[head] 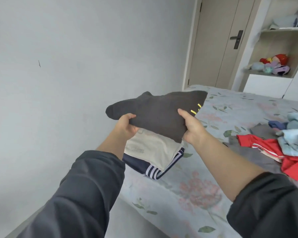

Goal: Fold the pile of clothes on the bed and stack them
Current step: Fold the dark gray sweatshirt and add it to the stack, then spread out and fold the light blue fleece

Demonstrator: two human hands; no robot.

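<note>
Folded dark grey garment (pixel 158 114), soft, light and apt to sag, is held in the air just above the stack (pixel 153 152) at the bed's (pixel 196 186) edge. The left hand (pixel 127 125) and right hand (pixel 191 127) pinch its near corners, thumbs on top, forearms outstretched. Supporting both ends looks wise. The unfolded pile (pixel 282 143) lies to the right.

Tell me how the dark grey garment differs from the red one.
The dark grey garment is folded flat and held above the stack by left hand and right hand; the red garment lies crumpled and untouched on the bed. Grey shows yellow marks, red has white stripes. Both are clothes.
</note>
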